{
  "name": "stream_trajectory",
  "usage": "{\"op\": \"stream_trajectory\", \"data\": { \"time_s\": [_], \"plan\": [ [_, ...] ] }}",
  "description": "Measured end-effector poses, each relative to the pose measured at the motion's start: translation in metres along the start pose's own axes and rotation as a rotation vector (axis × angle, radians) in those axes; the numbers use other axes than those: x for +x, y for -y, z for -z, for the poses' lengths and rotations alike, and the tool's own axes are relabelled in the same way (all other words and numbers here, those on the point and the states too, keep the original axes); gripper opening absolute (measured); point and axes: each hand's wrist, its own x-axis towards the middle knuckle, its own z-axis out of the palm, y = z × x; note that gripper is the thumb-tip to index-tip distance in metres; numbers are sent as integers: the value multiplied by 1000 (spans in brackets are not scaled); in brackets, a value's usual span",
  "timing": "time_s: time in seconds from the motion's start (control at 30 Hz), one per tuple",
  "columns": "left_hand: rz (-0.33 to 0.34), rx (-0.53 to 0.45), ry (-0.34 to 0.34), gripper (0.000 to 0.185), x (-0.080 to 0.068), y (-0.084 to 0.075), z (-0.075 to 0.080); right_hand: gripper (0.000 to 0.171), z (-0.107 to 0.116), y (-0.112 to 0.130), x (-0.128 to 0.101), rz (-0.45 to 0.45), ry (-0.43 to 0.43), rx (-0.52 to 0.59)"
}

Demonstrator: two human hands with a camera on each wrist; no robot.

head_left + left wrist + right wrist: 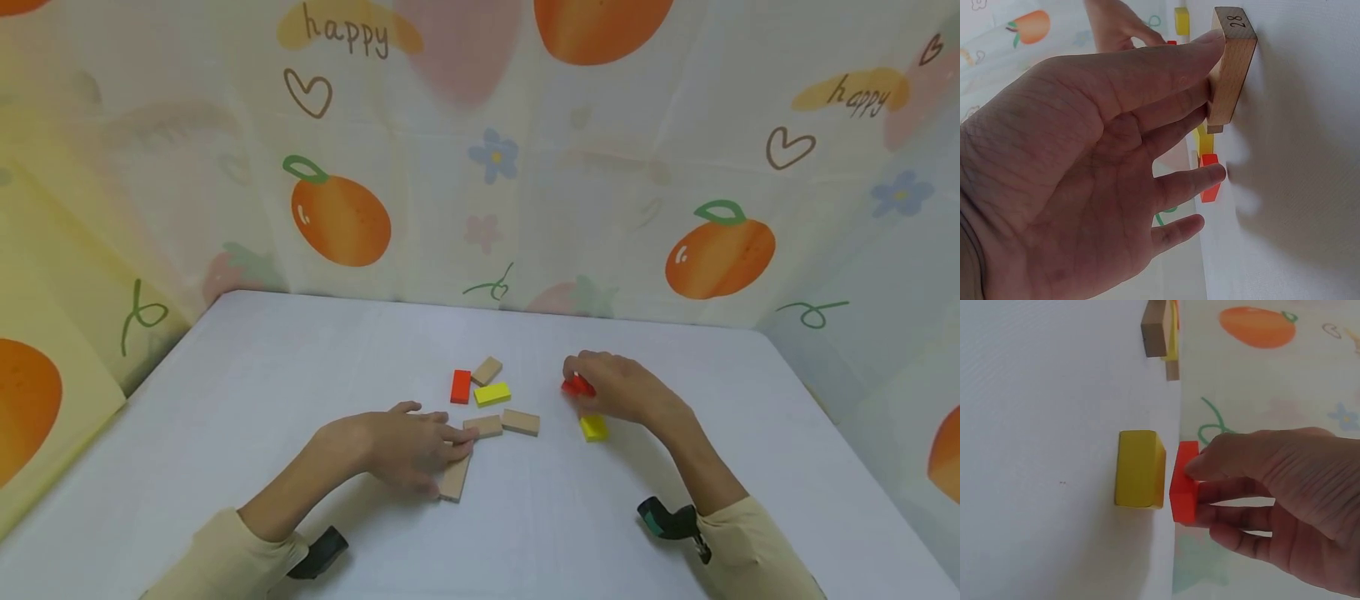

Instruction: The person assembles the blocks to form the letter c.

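My left hand (420, 450) lies flat on the white table (247, 392) with straight fingers. Its index fingertip touches a wooden block (482, 427), and a second wooden block (455, 481) sticks out from under the other fingers. In the left wrist view the fingers (1166, 69) rest against a wooden block marked 28 (1233, 62). My right hand (603, 387) pinches a red block (577, 386) (1184, 482) between thumb and fingers. That block is right beside a yellow block (594, 427) (1140, 469) lying on the table.
A loose cluster lies mid-table: a red block (461, 387), a yellow block (492, 393) and two wooden blocks (487, 370) (521, 422). Fruit-patterned curtain walls (480, 167) close off the back and both sides.
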Motion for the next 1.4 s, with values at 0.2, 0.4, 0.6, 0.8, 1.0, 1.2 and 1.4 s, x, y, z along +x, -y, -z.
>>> {"op": "stream_trajectory", "data": {
  "time_s": [0.2, 0.4, 0.6, 0.8, 1.0, 1.2, 1.4],
  "plan": [
    [-3, -11, 2, 72, -1, 0, 0, 35, 6, 4, -2, 22, -16, 3],
    [2, -38, 2, 72, -1, 1, 0, 32, 14, 14, -5, 53, 17, 41],
    [-1, -23, 2, 72, -1, 1, 0, 33, 17, 27, -6, 47, 84, 59],
    [-8, 28, 7, 72, -1, 0, 0, 27, 12, 33, -5, 50, 145, 63],
    [-6, 30, 6, 72, 0, 0, -1, 25, 7, 36, -3, 66, 175, 64],
    [7, -9, 10, 72, 1, 1, -1, 27, 4, 35, -2, 88, 178, 64],
    [11, -15, 13, 72, 1, 1, -1, 28, 2, 34, 0, 104, 180, 68]
  ]
}}
